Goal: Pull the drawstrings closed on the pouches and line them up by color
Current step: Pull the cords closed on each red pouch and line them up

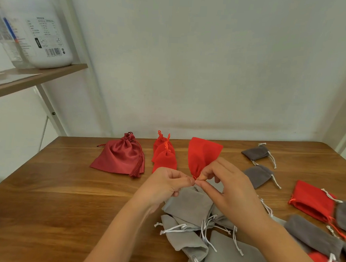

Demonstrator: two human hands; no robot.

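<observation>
Red pouch (204,154); jar label (45,36) seemingly illegible

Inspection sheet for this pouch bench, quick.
Surface: wooden table.
Job's things: red pouch lifted, neck gathered; three small red pouches closed, in a row; dark red satin pouch closed beside them; light grey pouches heaped; dark grey pouches and loose red pouch scattered right.
Clutter: nothing seen.
Grippers: left hand and right hand both pinch the red pouch's neck.
Cables: nothing seen.
Surroundings: white wall; shelf at left with white jar.
</observation>
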